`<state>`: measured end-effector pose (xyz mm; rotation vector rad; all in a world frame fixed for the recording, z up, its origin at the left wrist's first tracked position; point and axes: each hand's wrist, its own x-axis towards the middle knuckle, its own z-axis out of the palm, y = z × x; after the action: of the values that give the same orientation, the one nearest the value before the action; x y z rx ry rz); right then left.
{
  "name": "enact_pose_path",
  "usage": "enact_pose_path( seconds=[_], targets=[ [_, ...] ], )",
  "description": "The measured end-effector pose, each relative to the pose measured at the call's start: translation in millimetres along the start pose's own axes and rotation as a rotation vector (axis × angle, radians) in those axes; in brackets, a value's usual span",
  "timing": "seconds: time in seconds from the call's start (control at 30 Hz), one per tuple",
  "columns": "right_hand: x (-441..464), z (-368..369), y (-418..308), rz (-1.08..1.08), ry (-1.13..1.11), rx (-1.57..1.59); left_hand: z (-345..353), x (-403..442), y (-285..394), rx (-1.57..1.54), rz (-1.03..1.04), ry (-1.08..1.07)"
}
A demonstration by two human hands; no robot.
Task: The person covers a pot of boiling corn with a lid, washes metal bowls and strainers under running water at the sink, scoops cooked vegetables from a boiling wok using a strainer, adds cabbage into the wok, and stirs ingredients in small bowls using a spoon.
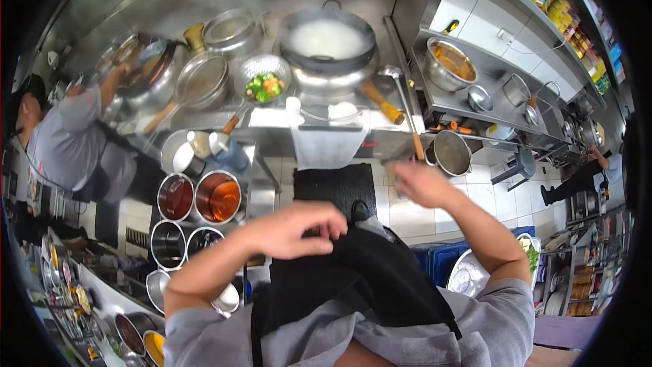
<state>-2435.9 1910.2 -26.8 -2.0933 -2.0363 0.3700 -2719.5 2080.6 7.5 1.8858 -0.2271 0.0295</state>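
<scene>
My left hand (302,231) hovers over my black apron (346,278), its fingers loosely bent with a gap to the thumb and nothing visible in them. Farther right, my right hand (422,185) stretches forward with its fingers apart and slightly blurred. Just beyond those fingers is the wooden handle end of a long ladle (410,112), whose bowl rests on the stove top; I see no grip on it. A large wok (327,62) of steaming pale liquid stands ahead. To its left, a perforated strainer (263,62) holds green and orange vegetable pieces.
Pots of red sauce (175,197) and orange liquid (219,196) stand at my left. A co-worker (75,132) reaches over another wok at far left. A pot (451,152) hangs out beside my right hand; a steel bowl (449,62) sits on the right counter.
</scene>
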Motion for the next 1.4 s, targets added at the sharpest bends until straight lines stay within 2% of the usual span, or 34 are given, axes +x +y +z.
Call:
enact_pose_path(
  seconds=[0.03,0.1,0.17,0.2,0.23,0.27,0.33,0.4,0.43,0.5,0.53,0.6,0.63,0.7,0.77,0.87,0.97,1.07,1.17,1.2,1.27,1.33,1.37,1.4],
  targets=[
    [-6.8,29.6,23.8,0.186,-0.365,-0.128,15.7,-7.6,-17.5,-0.018,-0.060,-0.002],
    [-43.7,140.0,108.9,0.228,-0.734,-0.137,45.9,-19.2,-46.1,0.005,-0.101,0.063],
    [-84.0,196.4,140.7,0.337,-0.839,0.087,53.3,-22.6,-54.7,0.059,-0.074,0.131],
    [-110.2,226.9,158.8,0.366,-0.724,0.163,52.3,-23.9,-52.6,-0.109,-0.188,0.239],
    [-130.0,245.4,168.8,0.614,-0.708,0.363,49.9,-25.1,-48.6,-0.283,-0.303,0.346],
    [-152.5,260.2,175.7,0.830,-0.585,0.515,43.7,-24.3,-39.3,-0.284,-0.302,0.347],
    [-179.7,281.3,181.5,1.243,-0.377,0.721,25.3,-17.7,-7.1,-0.382,0.103,0.266],
    [-192.4,284.2,180.1,1.340,-0.359,0.850,8.1,-2.5,30.1,-0.300,0.393,-0.078],
    [-189.2,279.8,177.1,1.340,-0.353,0.856,3.7,7.1,46.9,-0.255,0.494,-0.149],
    [-175.5,267.7,172.9,1.130,-0.574,0.686,3.1,26.8,70.2,-0.250,0.631,-0.212],
    [-165.9,262.4,173.1,1.134,-0.564,0.687,3.6,36.2,77.7,-0.287,0.666,-0.206],
    [-140.1,251.1,174.4,1.031,-0.419,0.754,2.3,51.5,78.0,-0.319,0.732,-0.370],
    [-127.0,247.4,177.6,1.033,-0.406,0.755,3.4,57.7,80.3,-0.284,0.766,-0.373],
    [-103.7,241.4,182.4,0.940,-0.231,0.794,6.2,69.6,83.6,-0.306,0.768,-0.421],
    [-86.0,228.8,178.4,0.898,-0.226,0.781,6.9,77.0,84.1,-0.329,0.769,-0.467],
    [-79.8,223.9,177.8,0.836,-0.226,0.740,6.1,82.2,83.4,-0.489,0.777,-0.430],
    [-93.6,238.8,189.8,0.751,-0.359,0.573,-1.3,79.9,82.4,-0.546,0.810,-0.405],
    [-119.1,247.1,199.9,0.601,-0.471,0.427,-0.3,72.7,80.9,-0.474,0.858,-0.407],
    [-136.6,244.6,205.8,0.703,-0.515,0.440,1.7,68.6,74.8,-0.411,0.836,-0.415],
    [-140.1,243.9,210.6,0.697,-0.514,0.439,0.2,67.6,71.3,-0.395,0.763,-0.432],
    [-142.3,242.8,215.2,0.848,-0.468,0.521,-0.9,67.1,70.7,-0.375,0.686,-0.444],
    [-136.2,241.1,215.4,0.871,-0.484,0.531,0.2,68.4,71.5,-0.422,0.552,-0.435],
    [-131.8,241.6,213.8,0.881,-0.477,0.549,10.7,74.2,67.0,-0.507,0.651,-0.450],
    [-127.6,242.0,212.9,0.888,-0.475,0.564,13.9,73.2,66.8,-0.507,0.650,-0.429]
  ],
)
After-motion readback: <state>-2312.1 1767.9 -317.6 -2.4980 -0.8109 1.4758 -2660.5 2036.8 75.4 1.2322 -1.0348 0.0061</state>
